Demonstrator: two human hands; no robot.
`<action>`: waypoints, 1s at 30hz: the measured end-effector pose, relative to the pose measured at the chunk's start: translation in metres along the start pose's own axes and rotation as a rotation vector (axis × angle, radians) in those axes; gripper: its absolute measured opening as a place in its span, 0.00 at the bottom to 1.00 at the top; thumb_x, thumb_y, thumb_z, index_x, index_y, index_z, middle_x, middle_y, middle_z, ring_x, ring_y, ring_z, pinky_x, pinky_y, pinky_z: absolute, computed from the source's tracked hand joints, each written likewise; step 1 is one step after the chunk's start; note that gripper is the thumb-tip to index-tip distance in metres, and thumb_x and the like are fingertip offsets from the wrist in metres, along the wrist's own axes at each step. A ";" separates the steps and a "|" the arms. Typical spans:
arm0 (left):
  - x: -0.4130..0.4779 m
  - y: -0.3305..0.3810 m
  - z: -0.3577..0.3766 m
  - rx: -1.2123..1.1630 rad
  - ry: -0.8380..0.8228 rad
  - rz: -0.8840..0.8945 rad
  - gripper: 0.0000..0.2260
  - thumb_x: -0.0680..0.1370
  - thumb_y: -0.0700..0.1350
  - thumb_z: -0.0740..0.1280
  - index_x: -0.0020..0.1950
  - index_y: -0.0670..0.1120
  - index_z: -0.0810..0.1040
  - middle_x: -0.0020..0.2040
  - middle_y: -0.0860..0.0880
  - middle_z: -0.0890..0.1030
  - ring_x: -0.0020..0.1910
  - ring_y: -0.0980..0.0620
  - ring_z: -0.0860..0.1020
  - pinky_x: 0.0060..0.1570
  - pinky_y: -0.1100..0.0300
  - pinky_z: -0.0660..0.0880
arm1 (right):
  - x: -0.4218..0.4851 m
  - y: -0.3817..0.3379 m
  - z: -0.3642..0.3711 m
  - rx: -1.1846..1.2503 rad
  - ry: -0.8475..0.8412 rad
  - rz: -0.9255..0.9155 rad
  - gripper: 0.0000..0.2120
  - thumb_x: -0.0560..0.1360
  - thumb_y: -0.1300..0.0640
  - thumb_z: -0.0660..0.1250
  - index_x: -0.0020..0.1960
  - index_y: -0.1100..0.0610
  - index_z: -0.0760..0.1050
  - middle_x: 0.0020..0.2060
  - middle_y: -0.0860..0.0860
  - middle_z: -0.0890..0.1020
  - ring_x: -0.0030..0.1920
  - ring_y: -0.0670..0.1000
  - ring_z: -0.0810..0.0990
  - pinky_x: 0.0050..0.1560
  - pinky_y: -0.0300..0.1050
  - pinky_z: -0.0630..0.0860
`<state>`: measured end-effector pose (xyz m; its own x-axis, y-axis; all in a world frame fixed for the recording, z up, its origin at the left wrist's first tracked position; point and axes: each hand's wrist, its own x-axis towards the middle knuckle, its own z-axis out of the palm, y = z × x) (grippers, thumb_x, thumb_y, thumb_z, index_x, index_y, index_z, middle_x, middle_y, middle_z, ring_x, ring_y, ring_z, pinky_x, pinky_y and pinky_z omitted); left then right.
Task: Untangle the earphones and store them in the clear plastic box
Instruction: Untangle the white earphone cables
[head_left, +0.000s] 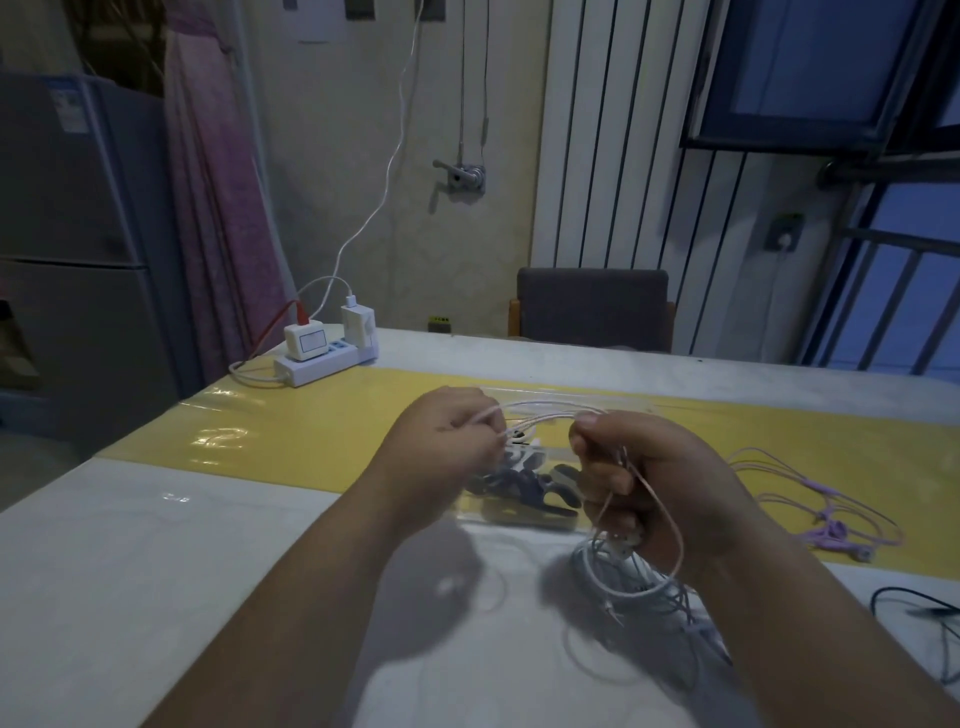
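Over the clear plastic box (488, 514), which seems to hold dark earphones already, left hand (457, 441) and right hand (639, 467) each pinch a pale cable (540, 415) taut, its tangle (628, 577) hanging unsorted, not yet stored.

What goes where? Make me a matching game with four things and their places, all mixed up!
Things:
1 purple earphones
2 power strip
3 cord
4 chair

Places:
A behind the table
B held between left hand and right hand
C table's far left corner
D on the yellow mat, right side

Pairs: 1-D, 2-C, 3-B, 4-A
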<state>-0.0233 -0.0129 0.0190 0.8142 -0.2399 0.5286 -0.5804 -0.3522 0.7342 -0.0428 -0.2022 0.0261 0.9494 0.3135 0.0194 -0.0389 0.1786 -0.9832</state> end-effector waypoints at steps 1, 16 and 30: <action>0.000 0.001 -0.004 -0.116 0.013 -0.005 0.05 0.61 0.42 0.62 0.25 0.46 0.69 0.28 0.50 0.71 0.31 0.54 0.68 0.33 0.61 0.65 | 0.000 -0.001 -0.002 0.017 -0.006 -0.007 0.07 0.67 0.54 0.67 0.33 0.56 0.75 0.21 0.49 0.64 0.20 0.46 0.58 0.23 0.39 0.49; 0.009 -0.008 -0.022 -1.184 0.324 -0.391 0.07 0.70 0.45 0.64 0.33 0.47 0.69 0.28 0.49 0.68 0.32 0.49 0.74 0.43 0.55 0.69 | 0.001 0.000 -0.006 -0.256 -0.007 -0.088 0.05 0.66 0.60 0.64 0.34 0.60 0.69 0.25 0.52 0.70 0.25 0.48 0.59 0.25 0.40 0.56; 0.005 -0.010 -0.029 -1.385 0.421 -0.184 0.15 0.73 0.52 0.65 0.57 0.48 0.77 0.43 0.53 0.77 0.47 0.52 0.78 0.48 0.59 0.70 | 0.000 0.000 -0.003 -0.405 0.006 -0.138 0.18 0.77 0.51 0.63 0.31 0.58 0.71 0.22 0.51 0.71 0.23 0.46 0.62 0.24 0.38 0.58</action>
<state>-0.0136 0.0154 0.0272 0.9547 0.0744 0.2883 -0.2137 0.8454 0.4894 -0.0416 -0.2044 0.0253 0.9389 0.3069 0.1556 0.2129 -0.1630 -0.9634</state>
